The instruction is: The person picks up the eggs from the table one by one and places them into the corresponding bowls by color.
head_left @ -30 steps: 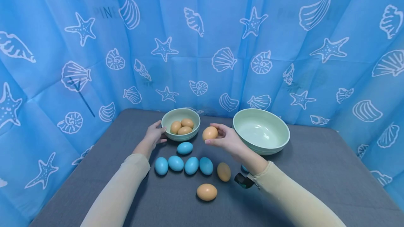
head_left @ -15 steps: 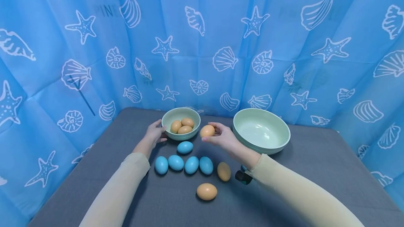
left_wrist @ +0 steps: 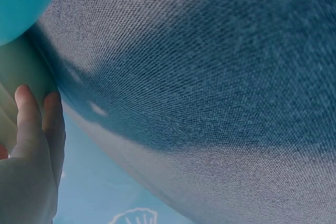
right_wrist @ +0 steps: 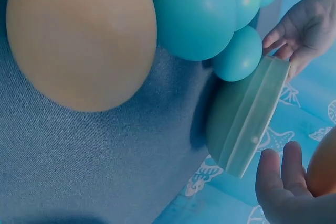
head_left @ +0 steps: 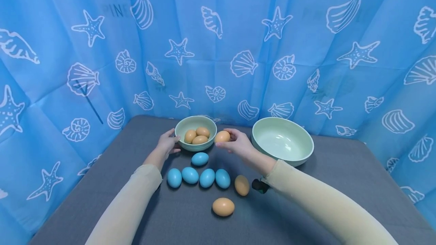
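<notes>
Though small, bowl point(head_left: 190, 123) with three eggs point(head_left: 200, 140)

It looks like a screened-off tabletop set: a blue seashell-print curtain point(head_left: 218, 54) hangs around a grey table point(head_left: 173, 220), hiding the room beyond.

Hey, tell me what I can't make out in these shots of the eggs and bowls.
Head view: the undersides of the three brown eggs, hidden by the small bowl and each other.
Head view: the outer wall of the large bowl, partly behind the right forearm.
Left wrist view: much of a blue egg, cut off by the top-left corner.
Right wrist view: part of the held brown egg, cut off by the right edge.
</notes>
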`<state>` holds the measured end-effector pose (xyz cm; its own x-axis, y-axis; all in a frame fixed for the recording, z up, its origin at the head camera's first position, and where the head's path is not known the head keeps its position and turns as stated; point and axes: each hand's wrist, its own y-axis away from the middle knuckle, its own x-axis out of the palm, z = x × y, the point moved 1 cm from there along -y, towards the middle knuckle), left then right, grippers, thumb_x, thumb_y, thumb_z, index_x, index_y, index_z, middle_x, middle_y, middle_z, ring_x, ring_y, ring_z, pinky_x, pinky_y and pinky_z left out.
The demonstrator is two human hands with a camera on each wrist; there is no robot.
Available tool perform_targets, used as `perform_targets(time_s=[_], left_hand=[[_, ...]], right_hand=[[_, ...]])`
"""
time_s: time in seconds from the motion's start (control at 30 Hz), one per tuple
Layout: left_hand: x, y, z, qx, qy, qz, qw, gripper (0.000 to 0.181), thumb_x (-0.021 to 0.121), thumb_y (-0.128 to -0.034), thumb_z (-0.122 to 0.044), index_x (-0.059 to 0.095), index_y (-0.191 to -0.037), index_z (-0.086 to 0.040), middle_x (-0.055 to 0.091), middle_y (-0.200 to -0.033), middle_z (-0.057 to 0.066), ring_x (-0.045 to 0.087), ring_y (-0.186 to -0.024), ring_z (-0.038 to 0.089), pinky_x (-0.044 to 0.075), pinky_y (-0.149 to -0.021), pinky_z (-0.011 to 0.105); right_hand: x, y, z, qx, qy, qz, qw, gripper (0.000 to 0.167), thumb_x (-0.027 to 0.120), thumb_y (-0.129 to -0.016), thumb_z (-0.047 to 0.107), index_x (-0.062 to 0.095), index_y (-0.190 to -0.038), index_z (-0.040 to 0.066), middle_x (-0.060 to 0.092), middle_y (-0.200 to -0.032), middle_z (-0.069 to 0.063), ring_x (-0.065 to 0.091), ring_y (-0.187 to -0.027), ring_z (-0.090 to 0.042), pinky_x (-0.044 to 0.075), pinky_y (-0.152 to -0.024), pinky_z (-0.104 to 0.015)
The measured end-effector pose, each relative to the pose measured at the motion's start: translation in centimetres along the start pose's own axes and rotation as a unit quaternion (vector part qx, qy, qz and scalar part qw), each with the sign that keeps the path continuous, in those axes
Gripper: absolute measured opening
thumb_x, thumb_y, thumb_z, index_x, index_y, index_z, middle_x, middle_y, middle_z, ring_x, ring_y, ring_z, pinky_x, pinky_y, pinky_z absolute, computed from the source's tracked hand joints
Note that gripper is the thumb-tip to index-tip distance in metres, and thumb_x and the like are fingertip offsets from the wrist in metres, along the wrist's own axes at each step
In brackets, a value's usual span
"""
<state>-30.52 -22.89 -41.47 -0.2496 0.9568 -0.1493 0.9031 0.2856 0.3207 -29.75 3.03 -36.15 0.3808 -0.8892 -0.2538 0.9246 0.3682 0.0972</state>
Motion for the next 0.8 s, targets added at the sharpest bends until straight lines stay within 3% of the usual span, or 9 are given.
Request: perform_targets(time_s=[0.13,0.27,0.63,0.8], left_hand=[[0.0,0.1,-0.1,0.000,0.002,0.001,1.0000,0.057,0.043,-0.1053,-0.014,0.018,-0.157,-0.014,0.022,-0.157,0.020,0.051,-0.121,0.034,0.056,-0.086,0.035],[0.0,0.1,-0.1,-0.001,0.006,0.003,1.0000,0.057,0.043,-0.1053,-0.013,0.018,-0.157,-0.014,0.024,-0.156,0.020,0.050,-0.122,0.035,0.056,-0.086,0.035],[0.0,0.2,-0.1,0.000,0.005,-0.003,1.0000,0.057,0.043,-0.1053,-0.013,0.019,-0.157,-0.013,0.026,-0.155,0.021,0.051,-0.120,0.035,0.056,-0.085,0.034],[0.0,0.2,-0.1,-0.001,0.005,-0.006,1.0000,0.057,0.044,-0.1051,-0.013,0.020,-0.156,-0.013,0.027,-0.155,0.021,0.052,-0.118,0.034,0.056,-0.084,0.033]], right_hand=[[0.1,-0.5,0.0,0.006,0.009,-0.008,0.9999,0.067,0.074,-0.088,0.017,0.041,-0.145,0.003,0.055,-0.133,-0.016,0.054,-0.105,-0.026,0.049,-0.075,-0.031],[0.2,-1.0,-0.1,0.009,0.013,-0.007,0.9998,0.068,0.074,-0.088,0.018,0.041,-0.145,0.004,0.054,-0.133,-0.016,0.053,-0.101,-0.025,0.047,-0.072,-0.028],[0.6,-1.5,0.1,-0.003,0.017,0.002,0.9998,0.065,0.073,-0.089,0.019,0.043,-0.144,0.003,0.053,-0.134,-0.016,0.053,-0.103,-0.025,0.047,-0.074,-0.028],[0.8,-1.7,0.1,-0.003,0.022,0.006,0.9997,0.065,0.073,-0.089,0.020,0.043,-0.144,0.003,0.053,-0.135,-0.016,0.053,-0.109,-0.026,0.049,-0.082,-0.037]])
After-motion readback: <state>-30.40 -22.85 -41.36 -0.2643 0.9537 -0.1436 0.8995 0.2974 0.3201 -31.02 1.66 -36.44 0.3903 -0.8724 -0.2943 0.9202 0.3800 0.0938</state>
